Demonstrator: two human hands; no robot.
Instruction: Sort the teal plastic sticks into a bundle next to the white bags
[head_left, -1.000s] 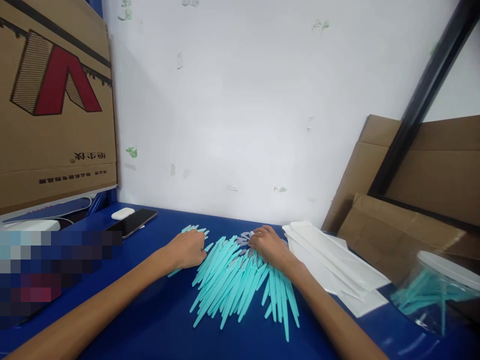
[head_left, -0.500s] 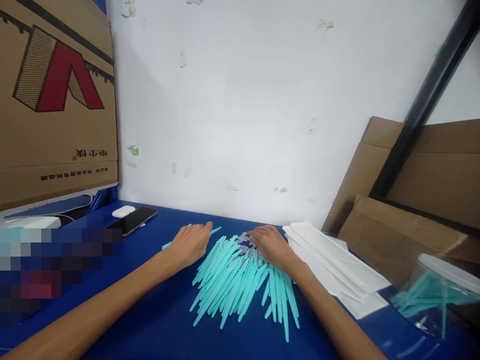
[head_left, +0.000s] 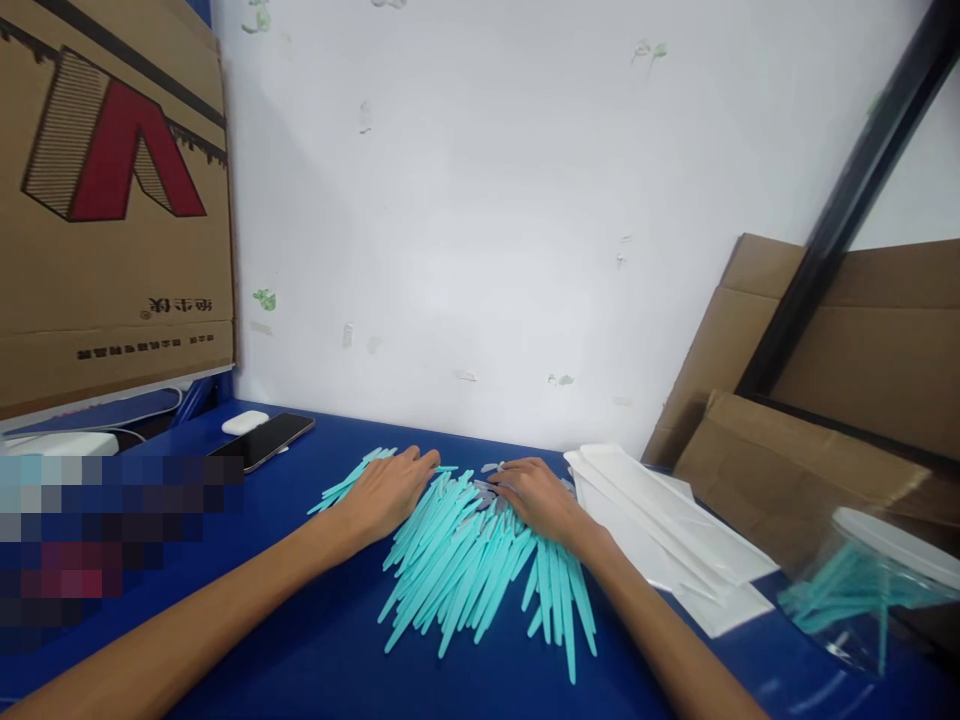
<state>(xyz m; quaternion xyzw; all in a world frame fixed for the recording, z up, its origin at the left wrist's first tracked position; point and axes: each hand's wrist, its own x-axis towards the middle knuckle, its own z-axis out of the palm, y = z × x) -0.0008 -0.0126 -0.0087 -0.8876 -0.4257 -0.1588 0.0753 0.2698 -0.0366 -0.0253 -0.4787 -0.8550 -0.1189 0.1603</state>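
Note:
A fan-shaped heap of slim turquoise sticks [head_left: 465,570] lies on the blue table, narrow ends toward me. Greyish translucent pieces [head_left: 486,490] show at its far end. My left hand [head_left: 394,490] is at the heap's far left edge, fingers bent together. One turquoise stick [head_left: 447,468] pokes out past its fingertips. Behind that hand, to the left, is a smaller group of turquoise sticks [head_left: 352,480]. My right hand [head_left: 538,497] rests low over the heap's far right part. Its fingers are curled down at the grey pieces, and what they pinch is hidden.
White flat bags [head_left: 660,530] lie to the right. A clear lidded jar [head_left: 862,600] with turquoise sticks stands at the right edge. At the left are a phone [head_left: 270,440] and a white case [head_left: 245,423]. Cardboard [head_left: 795,480] leans at right; a wall closes the back.
My left hand has shifted slightly right toward the heap, uncovering more of the smaller group of sticks on the left. My right hand's fingers have bent slightly lower over the grey pieces.

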